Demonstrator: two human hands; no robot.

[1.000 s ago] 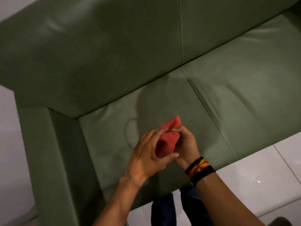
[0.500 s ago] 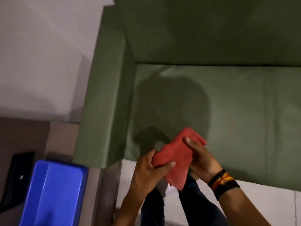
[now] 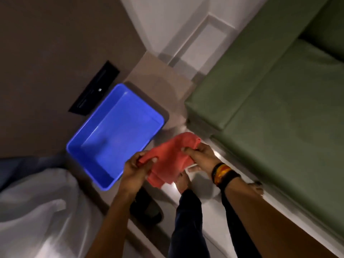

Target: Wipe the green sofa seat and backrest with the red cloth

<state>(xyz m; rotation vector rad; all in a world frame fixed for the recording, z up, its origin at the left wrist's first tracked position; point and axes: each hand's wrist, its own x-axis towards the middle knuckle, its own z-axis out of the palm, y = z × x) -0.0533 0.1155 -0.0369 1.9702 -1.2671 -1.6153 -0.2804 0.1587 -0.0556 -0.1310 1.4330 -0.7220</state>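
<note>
- While the view was over the sofa seat one second ago, it now has turned away to the left, so the person faces the floor beside the sofa and a blue tub; I judge that the wiping is paused or finished and the cloth is going to the tub.
- Nearest to the camera are the two forearms, and the right one carries dark and orange wristbands.
- The left hand is closed on the left edge of the red cloth, with thumb and fingers pinching the fabric.
- The right hand is also closed on the cloth, gripping its right part, so the cloth is stretched a little between both hands and hangs down in the middle.
- The cloth is in the air above the pale floor, just beside the near corner of the tub; it touches no sofa surface.
- The tub looks empty, though blur makes this uncertain.
- Farther to the right is the green sofa, with armrest and seat in view, well apart from the cloth.
</note>
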